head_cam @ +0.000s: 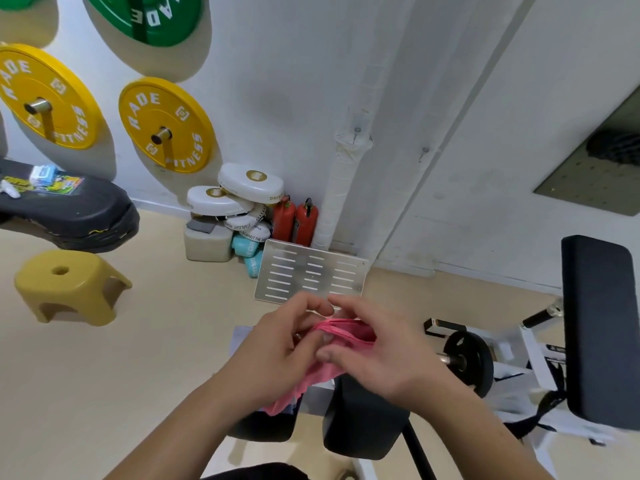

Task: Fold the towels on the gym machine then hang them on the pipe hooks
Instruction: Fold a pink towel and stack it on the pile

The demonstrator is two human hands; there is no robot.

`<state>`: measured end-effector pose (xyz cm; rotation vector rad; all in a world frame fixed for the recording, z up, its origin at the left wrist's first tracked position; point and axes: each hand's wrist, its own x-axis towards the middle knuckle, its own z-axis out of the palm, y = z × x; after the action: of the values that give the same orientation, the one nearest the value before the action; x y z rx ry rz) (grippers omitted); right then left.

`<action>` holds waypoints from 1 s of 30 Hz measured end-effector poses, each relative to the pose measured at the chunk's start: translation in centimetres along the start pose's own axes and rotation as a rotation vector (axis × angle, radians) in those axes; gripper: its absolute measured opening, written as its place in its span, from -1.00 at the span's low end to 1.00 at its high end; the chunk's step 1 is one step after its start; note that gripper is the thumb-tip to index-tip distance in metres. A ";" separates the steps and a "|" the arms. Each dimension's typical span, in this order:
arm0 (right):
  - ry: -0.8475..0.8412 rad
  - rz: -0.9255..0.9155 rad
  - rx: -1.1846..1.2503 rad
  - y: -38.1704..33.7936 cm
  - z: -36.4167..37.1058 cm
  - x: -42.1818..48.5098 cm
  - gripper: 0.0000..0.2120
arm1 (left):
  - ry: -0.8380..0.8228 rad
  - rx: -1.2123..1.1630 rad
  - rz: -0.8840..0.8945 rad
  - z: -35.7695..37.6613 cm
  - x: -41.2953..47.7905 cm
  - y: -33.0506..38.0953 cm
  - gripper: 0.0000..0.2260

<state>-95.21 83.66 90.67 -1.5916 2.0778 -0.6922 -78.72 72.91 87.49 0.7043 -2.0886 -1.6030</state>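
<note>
A person's two hands meet in the lower middle of the frame. Both hold a pink towel. The left hand has its fingers curled and pinches the bunched top edge of the towel. The right hand is curled over the same edge from the other side, and its thumb presses on the cloth. The two hands are close together and their fingertips almost touch. The top of the towel is squeezed into thin folds between them. The rest of it hangs down below the left hand, loose and wavy.

Under the hands are the black pads of the gym machine. A tall black back pad stands at the right edge. A small black weight plate sits on a bar just right of the hands.

A white wrapped pipe runs up the wall in the upper middle. Two small hooks stick out near it, and nothing hangs on them.

Two red fire extinguishers stand at the foot of the wall, left of the pipe. A shiny metal sheet with slots leans in front of them. A yellow stool is on the floor at the left. Yellow plates hang on the wall at the upper left.
</note>
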 end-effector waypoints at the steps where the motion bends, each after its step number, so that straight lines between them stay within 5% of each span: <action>1: 0.017 0.015 0.021 0.1 0.2 0.2 -0.48 | -0.009 -0.008 0.001 0.1 0.1 -0.1 -0.76; 6: 0.104 0.026 -0.056 1.3 0.4 0.0 -0.84 | 0.001 -0.067 -0.011 0.2 0.6 -1.6 -0.73; 12: 0.262 0.191 0.081 1.3 -0.5 -0.1 -0.84 | -0.257 0.234 -0.132 1.5 0.6 -6.9 -0.83; 17: 0.378 0.318 -0.047 4.2 -2.0 -0.8 -0.81 | -0.148 0.239 -0.187 2.1 0.1 -9.6 -0.89; 23: 0.480 0.399 0.076 6.7 -2.4 -2.0 -0.81 | -0.073 0.171 -0.192 1.9 -0.2 -9.9 -0.79; 30: 0.381 0.293 0.037 4.8 -2.1 -1.9 -0.86 | -0.088 0.369 -0.224 3.8 -0.9 -11.1 -0.81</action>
<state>-99.67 86.82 89.41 -1.1663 2.4829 -0.9768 -78.73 74.03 75.78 1.0380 -2.4777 -1.3890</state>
